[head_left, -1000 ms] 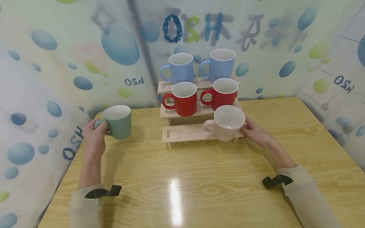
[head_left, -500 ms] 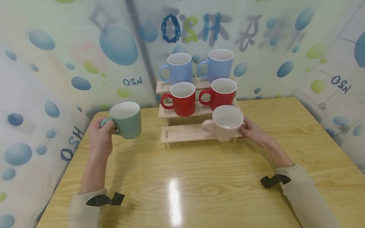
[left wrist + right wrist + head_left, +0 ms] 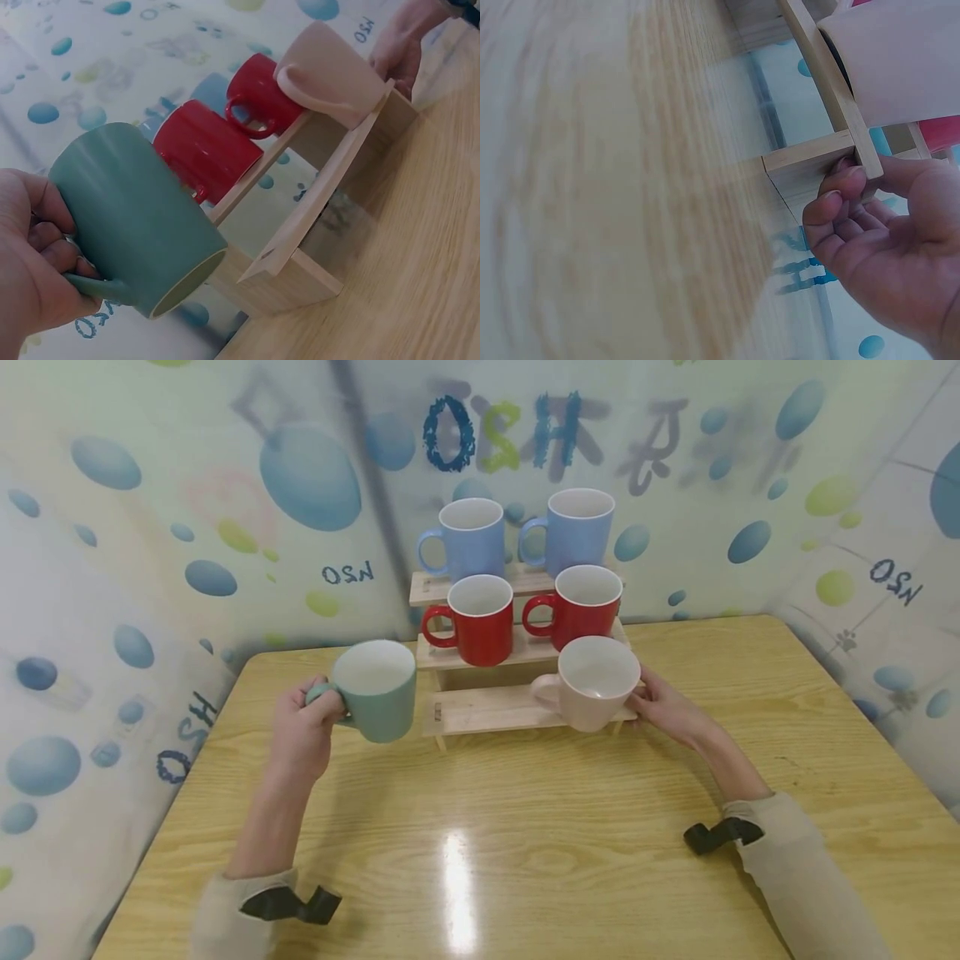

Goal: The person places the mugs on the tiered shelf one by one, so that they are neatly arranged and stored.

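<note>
My left hand (image 3: 303, 727) grips a green mug (image 3: 384, 702) by its handle, upright and above the table. The mug is just left of the lowest shelf of a wooden three-step rack (image 3: 487, 710). In the left wrist view the green mug (image 3: 131, 217) shows its side and part of its base. My right hand (image 3: 671, 710) is at the rack's right end, beside a pale pink mug (image 3: 592, 697) on the lowest shelf. The right wrist view shows this hand (image 3: 900, 225) pinching the shelf end (image 3: 866, 154), thumb above and curled fingers below.
Two red mugs (image 3: 487, 631) stand on the middle step and two light blue mugs (image 3: 478, 543) on the top step, handles to the left. The rack stands towards the back of the wooden table (image 3: 525, 843), before a patterned wall covering (image 3: 300, 568).
My left hand has carried the green mug rightward to the rack's left end, lately also a little lower. The right hand stays at the rack's end.
</note>
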A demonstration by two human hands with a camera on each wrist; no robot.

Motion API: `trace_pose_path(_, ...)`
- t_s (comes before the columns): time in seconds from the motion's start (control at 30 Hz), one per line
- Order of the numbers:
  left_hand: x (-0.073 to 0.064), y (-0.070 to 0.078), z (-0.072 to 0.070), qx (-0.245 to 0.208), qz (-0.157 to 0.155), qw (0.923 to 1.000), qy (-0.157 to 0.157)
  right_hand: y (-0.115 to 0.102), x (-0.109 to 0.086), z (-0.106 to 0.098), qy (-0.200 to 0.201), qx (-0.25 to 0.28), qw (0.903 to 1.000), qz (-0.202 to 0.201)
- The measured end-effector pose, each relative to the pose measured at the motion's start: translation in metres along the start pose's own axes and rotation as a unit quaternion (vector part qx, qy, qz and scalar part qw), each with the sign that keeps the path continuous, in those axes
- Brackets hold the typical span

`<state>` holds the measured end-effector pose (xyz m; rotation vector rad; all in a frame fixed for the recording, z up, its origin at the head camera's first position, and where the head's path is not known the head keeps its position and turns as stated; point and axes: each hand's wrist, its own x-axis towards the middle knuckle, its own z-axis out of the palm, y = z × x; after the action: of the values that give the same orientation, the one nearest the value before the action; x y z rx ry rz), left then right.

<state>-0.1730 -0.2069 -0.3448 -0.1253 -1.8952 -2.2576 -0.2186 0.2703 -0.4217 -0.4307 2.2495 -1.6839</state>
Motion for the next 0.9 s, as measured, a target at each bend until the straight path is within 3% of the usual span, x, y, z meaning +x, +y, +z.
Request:
trace_pose_path(0.43,-0.007,-0.021,0.023,-0.001,-0.027,0.9976,-0.064,-0.001,0.001,0.0,-0.002,-0.004,1.0,0.003)
trace_pose_path(0.9,-0.002,-0.041,0.046,-0.005,-0.004,0.9934,-0.114,0.0,0.0,0.0,0.004,-0.001,1.0,0.002)
